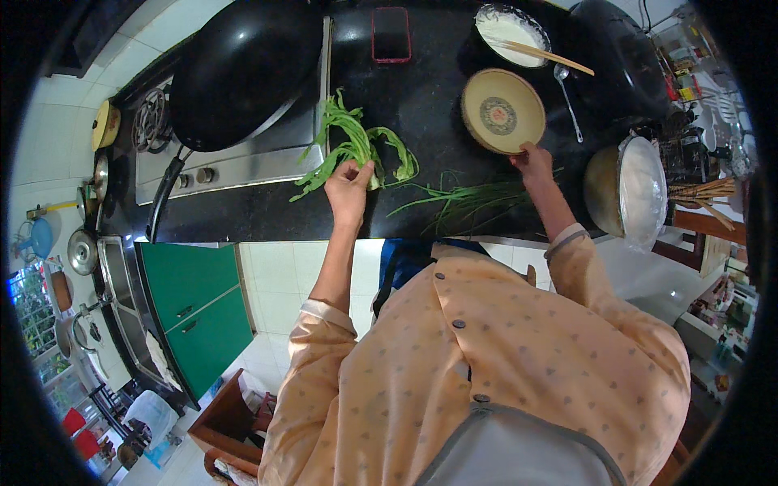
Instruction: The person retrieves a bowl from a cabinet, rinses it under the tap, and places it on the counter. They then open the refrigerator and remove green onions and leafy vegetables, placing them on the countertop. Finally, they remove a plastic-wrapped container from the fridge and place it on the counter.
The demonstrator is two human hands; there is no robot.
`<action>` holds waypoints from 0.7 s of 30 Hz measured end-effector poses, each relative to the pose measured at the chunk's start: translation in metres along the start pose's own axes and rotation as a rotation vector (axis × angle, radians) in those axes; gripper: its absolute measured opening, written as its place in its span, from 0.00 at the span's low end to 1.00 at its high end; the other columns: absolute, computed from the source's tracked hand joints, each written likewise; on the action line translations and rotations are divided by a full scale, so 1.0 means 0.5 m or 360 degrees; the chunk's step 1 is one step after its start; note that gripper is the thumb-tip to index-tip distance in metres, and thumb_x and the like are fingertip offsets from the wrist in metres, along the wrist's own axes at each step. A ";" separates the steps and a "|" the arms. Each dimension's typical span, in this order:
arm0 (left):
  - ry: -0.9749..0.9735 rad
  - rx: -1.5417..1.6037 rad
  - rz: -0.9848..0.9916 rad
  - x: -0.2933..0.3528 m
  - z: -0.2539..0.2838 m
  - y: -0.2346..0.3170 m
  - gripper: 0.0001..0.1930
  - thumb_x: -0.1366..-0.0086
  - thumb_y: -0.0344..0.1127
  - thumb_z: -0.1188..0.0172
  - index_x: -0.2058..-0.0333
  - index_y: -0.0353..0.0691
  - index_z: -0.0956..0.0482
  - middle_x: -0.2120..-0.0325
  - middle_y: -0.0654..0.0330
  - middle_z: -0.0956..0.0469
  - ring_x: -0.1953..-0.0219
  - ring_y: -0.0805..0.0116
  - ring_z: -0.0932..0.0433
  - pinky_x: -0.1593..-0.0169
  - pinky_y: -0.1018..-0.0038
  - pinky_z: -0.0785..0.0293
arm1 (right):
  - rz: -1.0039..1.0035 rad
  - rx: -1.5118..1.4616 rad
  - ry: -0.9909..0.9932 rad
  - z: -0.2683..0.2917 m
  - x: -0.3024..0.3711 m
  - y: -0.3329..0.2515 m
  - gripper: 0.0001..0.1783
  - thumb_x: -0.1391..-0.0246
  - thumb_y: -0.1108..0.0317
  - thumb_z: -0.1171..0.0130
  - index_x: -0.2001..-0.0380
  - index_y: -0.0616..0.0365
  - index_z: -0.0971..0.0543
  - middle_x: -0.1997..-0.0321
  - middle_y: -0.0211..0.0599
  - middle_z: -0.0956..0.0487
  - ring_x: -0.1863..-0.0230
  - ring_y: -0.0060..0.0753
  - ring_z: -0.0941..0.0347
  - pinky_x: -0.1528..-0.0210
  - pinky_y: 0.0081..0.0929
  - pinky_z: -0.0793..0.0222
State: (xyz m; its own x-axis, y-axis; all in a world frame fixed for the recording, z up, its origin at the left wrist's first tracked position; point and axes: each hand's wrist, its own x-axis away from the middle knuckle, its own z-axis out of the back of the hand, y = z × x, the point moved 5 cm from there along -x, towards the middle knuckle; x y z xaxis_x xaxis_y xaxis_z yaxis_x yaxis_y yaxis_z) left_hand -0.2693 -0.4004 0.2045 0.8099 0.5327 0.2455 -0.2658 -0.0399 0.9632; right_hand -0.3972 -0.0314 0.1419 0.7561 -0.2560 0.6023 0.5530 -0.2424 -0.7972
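My left hand [348,193] is closed around the stems of some leafy greens [350,130] on the black counter, beside the stove's edge. Their leaves spread toward the stove and to the right. With its fingers my right hand [532,164] grips the near rim of a shallow beige bowl [531,105] with a dark round pattern in its middle. No food shows inside the bowl. Between my hands, thin green stalks like chives [462,202] lie loose along the counter's front edge. Whether the bowl rests on the counter or is lifted, I cannot tell.
A black wok [243,73] sits on the steel stove [235,174], its handle toward me. Farther back are a phone [391,36], a bowl of white powder or paste [506,28] with chopsticks [559,59], and a spoon [570,105]. A plastic-covered pot [604,186] stands right.
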 end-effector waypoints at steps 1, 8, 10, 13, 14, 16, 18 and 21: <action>-0.0015 -0.0003 0.0028 -0.003 -0.003 0.000 0.08 0.46 0.31 0.39 0.79 0.35 0.27 0.84 0.71 0.35 0.81 0.83 0.41 0.77 0.82 0.47 | 0.0021 -0.0043 -0.0003 0.013 -0.002 -0.005 0.11 0.52 0.73 0.49 0.66 0.69 0.31 0.76 0.43 0.27 0.81 0.35 0.29 0.78 0.27 0.26; -0.0019 -0.0074 -0.0003 -0.022 0.012 0.022 0.08 0.45 0.31 0.40 0.80 0.35 0.28 0.85 0.71 0.36 0.81 0.83 0.42 0.78 0.83 0.48 | 0.0039 0.0392 -0.0281 -0.032 0.173 0.030 0.18 0.52 0.64 0.42 0.62 0.66 0.28 0.73 0.41 0.23 0.78 0.32 0.26 0.76 0.23 0.28; -0.0025 -0.0116 -0.0007 -0.018 0.028 0.030 0.09 0.45 0.31 0.40 0.80 0.35 0.28 0.85 0.71 0.36 0.81 0.84 0.42 0.78 0.83 0.47 | 0.0442 0.0970 -0.0835 -0.152 0.214 0.036 0.26 0.57 0.64 0.39 0.53 0.63 0.31 0.70 0.44 0.24 0.73 0.35 0.27 0.71 0.26 0.30; -0.0014 -0.0188 -0.0034 -0.007 0.050 0.043 0.09 0.45 0.31 0.40 0.80 0.34 0.28 0.85 0.72 0.35 0.81 0.84 0.41 0.78 0.84 0.47 | 0.1575 0.1816 -0.0963 -0.340 0.236 0.026 0.35 0.63 0.65 0.37 0.49 0.64 0.36 0.58 0.51 0.30 0.64 0.45 0.28 0.62 0.34 0.31; -0.0015 -0.0222 -0.0042 -0.002 0.057 0.047 0.09 0.45 0.30 0.40 0.80 0.34 0.27 0.85 0.72 0.35 0.81 0.84 0.42 0.78 0.84 0.47 | 0.1685 0.1976 -0.0895 -0.385 0.239 0.040 0.35 0.64 0.66 0.37 0.50 0.64 0.36 0.56 0.51 0.32 0.61 0.48 0.29 0.60 0.38 0.32; 0.0000 -0.0303 -0.0072 0.003 0.069 0.054 0.08 0.45 0.30 0.39 0.80 0.34 0.27 0.85 0.72 0.35 0.81 0.84 0.42 0.78 0.84 0.47 | 0.1620 0.2253 -0.1004 -0.455 0.237 0.082 0.28 0.62 0.68 0.41 0.55 0.64 0.35 0.60 0.49 0.32 0.61 0.50 0.29 0.59 0.40 0.32; 0.0021 -0.0217 -0.0075 0.006 0.075 0.055 0.09 0.47 0.31 0.38 0.80 0.32 0.27 0.86 0.70 0.34 0.82 0.83 0.40 0.79 0.83 0.44 | 0.1686 0.2225 -0.1094 -0.493 0.239 0.107 0.13 0.62 0.75 0.47 0.68 0.61 0.32 0.68 0.46 0.33 0.63 0.53 0.30 0.59 0.43 0.32; 0.0038 -0.0277 -0.0098 0.007 0.081 0.054 0.10 0.48 0.31 0.38 0.79 0.30 0.27 0.87 0.68 0.33 0.82 0.82 0.39 0.79 0.82 0.42 | 0.1807 0.1881 -0.0861 -0.504 0.184 0.055 0.08 0.64 0.80 0.50 0.74 0.61 0.30 0.68 0.51 0.30 0.65 0.54 0.29 0.65 0.42 0.30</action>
State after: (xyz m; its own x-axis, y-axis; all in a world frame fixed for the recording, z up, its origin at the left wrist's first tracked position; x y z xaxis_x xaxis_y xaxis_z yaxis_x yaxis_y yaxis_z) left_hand -0.2522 -0.4338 0.2358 0.8154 0.5496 0.1819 -0.3042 0.1396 0.9423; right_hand -0.4008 -0.2974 0.1861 0.8055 0.5799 -0.1219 -0.5478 0.6504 -0.5262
